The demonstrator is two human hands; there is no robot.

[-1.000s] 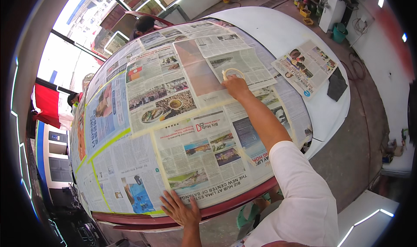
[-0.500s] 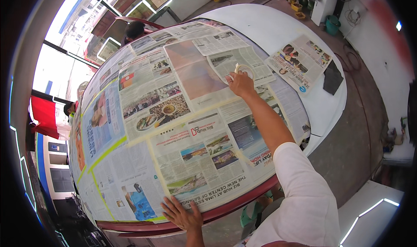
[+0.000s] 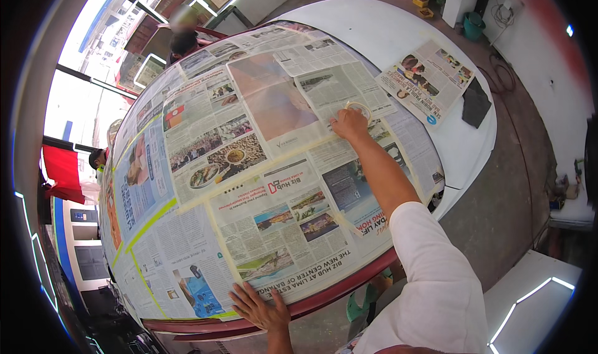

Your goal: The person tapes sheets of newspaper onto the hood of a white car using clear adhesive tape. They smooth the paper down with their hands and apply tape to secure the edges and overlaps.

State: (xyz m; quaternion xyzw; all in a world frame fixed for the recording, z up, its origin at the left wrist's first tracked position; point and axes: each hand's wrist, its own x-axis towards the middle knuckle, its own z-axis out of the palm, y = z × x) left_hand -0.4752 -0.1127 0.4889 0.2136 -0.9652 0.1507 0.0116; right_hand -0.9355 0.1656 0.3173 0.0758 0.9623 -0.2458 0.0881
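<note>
Newspaper sheets [image 3: 274,179] cover the roof and glass of a car, joined by strips of pale yellow masking tape and some brighter yellow-green tape. My right hand [image 3: 350,125] reaches out over the upper right of the sheets. Its fingers are closed on a roll of masking tape [image 3: 367,108], whose ring shows beyond the knuckles; the fingertips are partly hidden. Near the red roof edge [image 3: 311,297], my left hand [image 3: 263,306] lies flat on the paper with its fingers spread.
On the whitish car panel [image 3: 349,27] beyond lie a loose newspaper sheet [image 3: 427,83] and a dark grey piece [image 3: 476,103]. Two people's dark-haired heads show past the car's far side. A green bucket [image 3: 473,27] stands by the wall, near a hose [image 3: 507,74].
My right hand has shifted slightly right and lower with the tape roll, which has turned in the grip. The left hand stays in place. A person at the far side has risen into view.
</note>
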